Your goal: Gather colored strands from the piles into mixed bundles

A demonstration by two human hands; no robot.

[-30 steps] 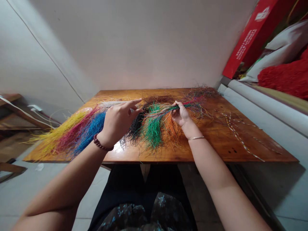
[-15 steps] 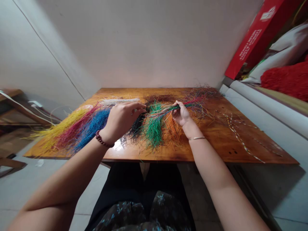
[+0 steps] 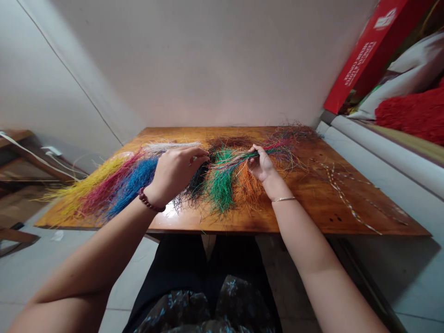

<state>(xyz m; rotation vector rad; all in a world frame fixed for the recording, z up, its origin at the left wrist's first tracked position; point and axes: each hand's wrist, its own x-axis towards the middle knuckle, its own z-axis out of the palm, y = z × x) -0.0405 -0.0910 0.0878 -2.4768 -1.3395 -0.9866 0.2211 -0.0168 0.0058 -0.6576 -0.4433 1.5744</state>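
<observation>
My right hand (image 3: pixel 261 164) is closed around a bundle of thin multicoloured strands (image 3: pixel 239 159), which fans out on both sides of the fist. Over the pile of black strands (image 3: pixel 197 180), my left hand (image 3: pixel 180 164) has its thumb and fingers pinched together near the bundle's left tips. What lies in that pinch is too small to make out. Below the bundle are green strands (image 3: pixel 222 189) and orange strands (image 3: pixel 249 182). Just left of my left hand lie blue strands (image 3: pixel 133 187), with white strands (image 3: pixel 173 145) behind it.
The wooden table (image 3: pixel 294 217) also bears yellow strands (image 3: pixel 83 180), magenta strands (image 3: pixel 104 187) and brown strands (image 3: pixel 231 141). Twisted pale cords (image 3: pixel 342 196) lie at the right. Beyond the right edge are a red box (image 3: pixel 364 55) and red material (image 3: pixel 412 113). A wall closes the far side.
Almost nothing differs. Both hands keep their places and grips, and the strands in the bundle have shifted very slightly.
</observation>
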